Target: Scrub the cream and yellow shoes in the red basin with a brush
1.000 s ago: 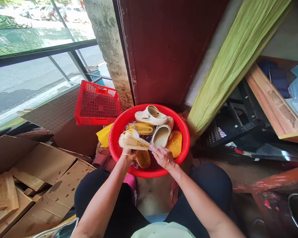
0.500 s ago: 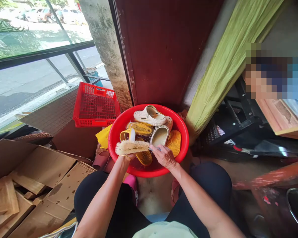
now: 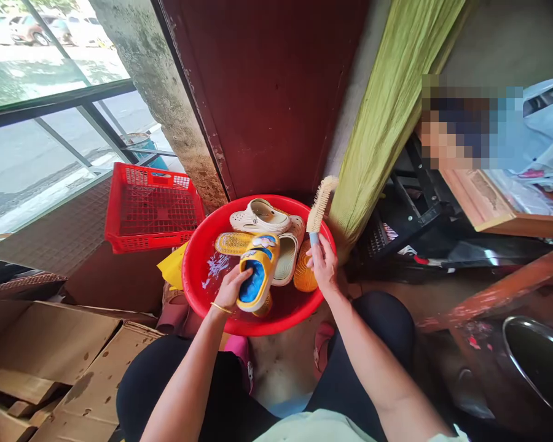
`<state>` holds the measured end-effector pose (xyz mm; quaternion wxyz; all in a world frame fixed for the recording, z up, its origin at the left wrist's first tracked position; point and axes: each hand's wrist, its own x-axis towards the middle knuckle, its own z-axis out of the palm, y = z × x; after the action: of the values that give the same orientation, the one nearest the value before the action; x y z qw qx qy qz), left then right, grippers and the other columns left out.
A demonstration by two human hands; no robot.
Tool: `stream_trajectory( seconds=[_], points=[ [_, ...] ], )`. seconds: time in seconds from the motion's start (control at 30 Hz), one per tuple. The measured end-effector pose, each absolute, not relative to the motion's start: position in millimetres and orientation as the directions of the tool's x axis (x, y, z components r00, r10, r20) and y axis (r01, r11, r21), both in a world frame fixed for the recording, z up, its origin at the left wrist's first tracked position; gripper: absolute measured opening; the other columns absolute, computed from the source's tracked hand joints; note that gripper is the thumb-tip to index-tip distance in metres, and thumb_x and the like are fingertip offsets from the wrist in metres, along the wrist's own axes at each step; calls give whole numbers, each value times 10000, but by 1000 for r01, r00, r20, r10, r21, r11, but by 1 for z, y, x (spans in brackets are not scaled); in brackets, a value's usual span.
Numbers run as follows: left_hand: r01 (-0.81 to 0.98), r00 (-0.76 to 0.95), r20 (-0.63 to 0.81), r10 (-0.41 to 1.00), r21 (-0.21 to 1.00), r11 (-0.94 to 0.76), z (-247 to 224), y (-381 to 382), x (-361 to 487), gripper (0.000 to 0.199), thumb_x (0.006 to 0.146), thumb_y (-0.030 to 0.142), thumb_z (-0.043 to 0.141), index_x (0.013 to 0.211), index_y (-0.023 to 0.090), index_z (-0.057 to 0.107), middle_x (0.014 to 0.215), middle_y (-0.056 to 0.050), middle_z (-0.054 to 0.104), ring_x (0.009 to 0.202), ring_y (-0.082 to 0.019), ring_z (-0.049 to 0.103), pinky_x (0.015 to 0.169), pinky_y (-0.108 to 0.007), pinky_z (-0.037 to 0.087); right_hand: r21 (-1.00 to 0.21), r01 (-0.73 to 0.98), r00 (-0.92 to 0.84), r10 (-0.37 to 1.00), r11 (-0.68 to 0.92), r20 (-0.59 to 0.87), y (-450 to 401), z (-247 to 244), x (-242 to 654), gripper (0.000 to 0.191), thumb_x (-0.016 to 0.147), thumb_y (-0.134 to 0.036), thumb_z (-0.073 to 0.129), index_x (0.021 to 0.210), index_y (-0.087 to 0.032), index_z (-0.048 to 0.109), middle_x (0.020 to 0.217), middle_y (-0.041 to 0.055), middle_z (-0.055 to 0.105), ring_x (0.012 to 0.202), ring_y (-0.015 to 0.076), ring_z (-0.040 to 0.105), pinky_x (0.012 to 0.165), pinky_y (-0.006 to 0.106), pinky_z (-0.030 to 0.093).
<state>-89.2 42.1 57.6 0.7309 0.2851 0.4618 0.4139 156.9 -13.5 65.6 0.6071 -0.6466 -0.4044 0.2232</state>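
Note:
My left hand [image 3: 229, 287] grips a yellow clog [image 3: 258, 270] with a blue inside by its heel end, tilted above the red basin [image 3: 192, 258]. In my right hand [image 3: 323, 263] is a scrub brush [image 3: 320, 205] with pale bristles, held upright by its grey-blue handle over the basin's right side, apart from the clog. Cream clogs [image 3: 260, 215] lie at the back and middle of the basin. A yellow sole [image 3: 233, 244] shows at the left, and an orange-yellow sole [image 3: 305, 270] at the right. Some water and suds lie around them.
A red plastic crate [image 3: 154, 209] stands to the left behind the basin, with cardboard boxes [image 3: 69, 344] nearer me. A green curtain [image 3: 378, 123] hangs at the right. Beyond it a person, blurred out, is by a wooden table [image 3: 493, 202]. A metal pot [image 3: 534, 362] sits at lower right.
The brush has swung from lying across my left hand to upright at the right. My left hand has turned the yellow clog so its blue inside shows. The view has shifted to the right.

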Motion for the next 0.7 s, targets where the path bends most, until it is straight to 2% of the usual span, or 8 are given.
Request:
stream_trajectory(
  seconds=[0.1,0.17,0.27,0.43,0.57,0.63,0.7],
  points=[
    [-174,425,-406,809,840,513,54,35,-81,260,704,185,848,943,115,773,800,-72,756,597,-182,672,557,-257,542,-977,203,569,804,67,173,-14,66,158,702,979,-646,444,1486,-166,523,791,13,664,522,112,539,510,240,478],
    [-117,457,-417,786,848,518,48,36,-74,284,681,178,863,946,122,779,796,-65,753,581,-177,665,533,-249,521,-977,198,548,818,75,174,-15,67,156,697,975,-645,458,1472,-164,541,788,11,661,517,107,532,519,244,483],
    [-114,420,-412,808,860,498,40,40,-63,349,657,212,887,978,137,773,791,-62,749,596,-184,670,541,-254,522,-976,203,518,838,76,173,-16,68,155,684,971,-642,477,1458,-168,562,809,19,670,526,107,540,543,251,501],
    [-140,357,-294,887,921,362,32,48,-53,492,622,375,921,1026,146,759,870,-69,760,697,-192,682,626,-265,552,-979,196,497,854,64,155,-17,72,156,663,973,-634,494,1445,-174,573,811,27,684,526,108,551,549,252,514],
    [-80,350,-241,905,955,286,25,48,-49,624,654,536,881,1112,142,723,947,-75,758,789,-211,692,699,-292,559,-976,192,517,835,103,189,-17,72,158,638,969,-626,515,1413,-176,601,793,10,684,506,99,546,527,240,509],
    [-54,335,-240,911,961,273,22,41,-44,677,669,565,867,1169,145,687,958,-75,750,814,-213,690,718,-300,559,-974,190,514,832,126,208,-16,71,158,635,971,-619,516,1408,-167,603,781,4,679,492,93,539,508,230,498],
    [-58,396,-249,884,954,295,20,31,-38,709,697,555,856,1240,152,643,1003,-83,744,842,-214,689,736,-309,562,-973,190,507,835,133,213,-14,70,156,630,973,-611,515,1394,-152,611,763,3,673,478,89,529,488,222,485]
  ],
)
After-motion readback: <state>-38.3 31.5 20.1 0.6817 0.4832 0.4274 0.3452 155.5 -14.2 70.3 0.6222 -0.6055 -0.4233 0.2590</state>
